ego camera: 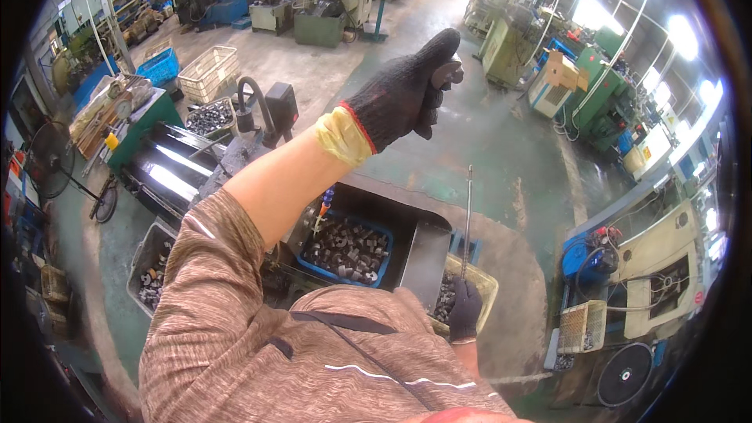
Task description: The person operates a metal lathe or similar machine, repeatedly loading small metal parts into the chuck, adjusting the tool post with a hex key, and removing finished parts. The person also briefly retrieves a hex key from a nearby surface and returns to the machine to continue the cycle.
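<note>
My left hand (411, 85), in a black work glove over a yellow inner glove, is stretched out in front of me. A small grey metal part (449, 72) is gripped in its fingers. Low on the right, my right hand (464, 308), also gloved in black, is closed around the lower end of a long thin metal rod (468, 217) that points up and away. Beside that hand, a cream plastic crate (489, 294) holds small metal parts. Before my body, a blue-rimmed bin (385, 273) full of cut metal pieces (346, 247) sits in a dark machine tray.
A sheet-metal panel (424, 258) separates the tray from the crate. A coolant nozzle (325, 202) hangs over the blue bin. Left are a grey bin (138, 264) of parts, a pedestal fan (53, 158) and a white crate (208, 73). Machines (505, 47) line the workshop floor.
</note>
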A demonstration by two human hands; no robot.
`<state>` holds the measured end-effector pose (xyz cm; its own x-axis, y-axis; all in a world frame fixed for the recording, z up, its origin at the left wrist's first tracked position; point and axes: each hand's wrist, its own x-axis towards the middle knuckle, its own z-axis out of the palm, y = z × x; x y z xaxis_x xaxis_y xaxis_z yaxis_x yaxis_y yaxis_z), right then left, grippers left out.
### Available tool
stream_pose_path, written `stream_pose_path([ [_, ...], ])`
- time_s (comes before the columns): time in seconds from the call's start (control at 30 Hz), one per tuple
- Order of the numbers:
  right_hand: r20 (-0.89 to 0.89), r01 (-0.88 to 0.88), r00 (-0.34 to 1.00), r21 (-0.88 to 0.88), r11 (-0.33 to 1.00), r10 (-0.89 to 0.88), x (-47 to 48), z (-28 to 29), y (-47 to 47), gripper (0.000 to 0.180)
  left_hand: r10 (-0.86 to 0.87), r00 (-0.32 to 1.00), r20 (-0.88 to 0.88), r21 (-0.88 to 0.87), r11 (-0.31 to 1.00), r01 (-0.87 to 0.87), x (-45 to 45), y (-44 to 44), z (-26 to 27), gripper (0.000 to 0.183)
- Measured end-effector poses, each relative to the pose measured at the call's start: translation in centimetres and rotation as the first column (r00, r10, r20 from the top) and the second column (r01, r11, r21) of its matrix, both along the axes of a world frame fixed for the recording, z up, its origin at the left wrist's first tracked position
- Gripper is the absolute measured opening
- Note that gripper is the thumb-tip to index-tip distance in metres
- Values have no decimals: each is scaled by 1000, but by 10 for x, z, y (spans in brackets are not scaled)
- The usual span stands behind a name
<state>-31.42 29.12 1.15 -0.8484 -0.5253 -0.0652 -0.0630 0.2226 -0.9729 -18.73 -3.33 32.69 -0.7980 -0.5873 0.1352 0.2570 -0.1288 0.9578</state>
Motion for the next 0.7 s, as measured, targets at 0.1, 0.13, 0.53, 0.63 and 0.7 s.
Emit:
stream_pose_path([
  [0.1, 110, 27, 994, -80, 996, -18, -7, 5, 1, 26, -4, 1000, 24, -8, 1000, 5, -1, 6, 9, 75],
  [0.13, 104, 34, 994, -82, 996, -25, -7, 6, 2, 25, -21, 999, 38, -21, 1000, 22, -1, 5, 9, 76],
  [0.53, -142, -32, 990, -127, 991, 14, -20, 5, 18, 17, -113, 958, -263, 470, 852, 230, -6, -10, -74, 32],
  [0.63, -368, -169, 916, 4, 986, 159, -26, 11, 15, 17, -56, 924, -378, 614, 732, 296, 13, -2, -123, 28],
  [0.7, -372, -207, 907, 14, 978, 198, -17, 13, 9, 13, 32, 911, -411, 675, 682, 281, 24, 2, -156, 30],
])
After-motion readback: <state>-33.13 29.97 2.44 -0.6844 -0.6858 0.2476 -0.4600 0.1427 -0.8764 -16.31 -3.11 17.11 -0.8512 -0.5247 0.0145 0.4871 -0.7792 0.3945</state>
